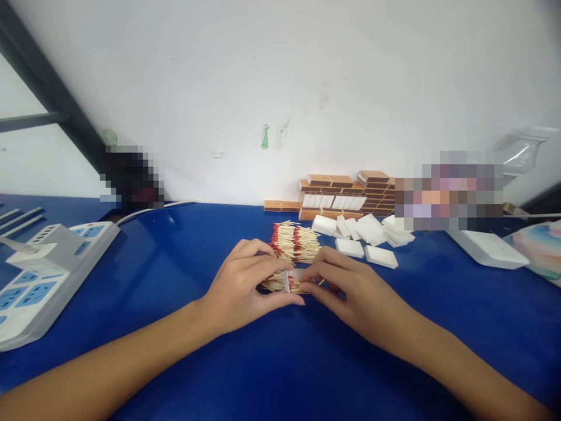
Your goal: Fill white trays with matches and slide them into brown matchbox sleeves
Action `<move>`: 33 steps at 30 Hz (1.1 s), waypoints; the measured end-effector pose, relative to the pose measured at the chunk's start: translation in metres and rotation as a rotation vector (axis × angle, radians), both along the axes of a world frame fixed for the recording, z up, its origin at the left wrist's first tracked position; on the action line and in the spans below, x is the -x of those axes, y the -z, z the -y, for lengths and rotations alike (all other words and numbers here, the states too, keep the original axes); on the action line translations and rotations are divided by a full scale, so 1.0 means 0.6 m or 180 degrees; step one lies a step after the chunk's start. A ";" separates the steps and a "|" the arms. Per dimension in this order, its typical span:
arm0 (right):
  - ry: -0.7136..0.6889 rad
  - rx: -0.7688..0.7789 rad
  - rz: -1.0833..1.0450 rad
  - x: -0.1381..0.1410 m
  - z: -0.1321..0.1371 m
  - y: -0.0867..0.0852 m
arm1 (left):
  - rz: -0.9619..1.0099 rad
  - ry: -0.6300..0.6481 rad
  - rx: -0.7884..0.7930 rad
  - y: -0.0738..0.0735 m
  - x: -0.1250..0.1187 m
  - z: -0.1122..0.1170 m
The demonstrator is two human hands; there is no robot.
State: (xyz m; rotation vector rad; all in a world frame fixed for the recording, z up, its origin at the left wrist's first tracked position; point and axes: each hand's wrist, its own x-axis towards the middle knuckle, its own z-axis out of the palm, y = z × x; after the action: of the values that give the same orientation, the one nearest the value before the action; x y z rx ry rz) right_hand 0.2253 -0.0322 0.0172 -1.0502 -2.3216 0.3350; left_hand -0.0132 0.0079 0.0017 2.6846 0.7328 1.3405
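Between the thumb and fingers of my left hand (241,283) is a small white matchbox tray (287,282), held just above the blue table. Red-headed matches (293,285) show inside it. The fingers of my right hand (353,283) are pinched together at the tray's right end, on matches there; the fingertips partly hide them. Right behind both hands lies a heap of loose matches (284,242), with red heads mostly toward the left. More matches (272,283) lie beneath my left fingers, partly covered.
Several white empty trays (370,229) lie scattered behind my right hand. Brown matchboxes (377,196) are stacked against the wall, with two more (281,206) beside them. A power strip (56,280) is at left, a white box (488,248) at right. Blurred patches hide both sides.
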 end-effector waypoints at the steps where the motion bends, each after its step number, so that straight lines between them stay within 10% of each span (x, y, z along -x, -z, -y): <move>1: 0.0040 0.0021 0.0012 -0.001 0.000 -0.001 | -0.0002 -0.0018 0.0012 0.000 0.000 0.000; 33: 0.0013 0.0451 0.0072 -0.011 0.000 -0.007 | 0.0055 -0.0125 0.0232 0.001 -0.001 0.004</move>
State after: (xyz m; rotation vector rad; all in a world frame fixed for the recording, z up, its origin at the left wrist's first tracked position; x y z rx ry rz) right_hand 0.2320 -0.0324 0.0216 -1.1313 -2.3433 0.4947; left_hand -0.0124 0.0053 0.0012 2.6127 0.8204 1.3169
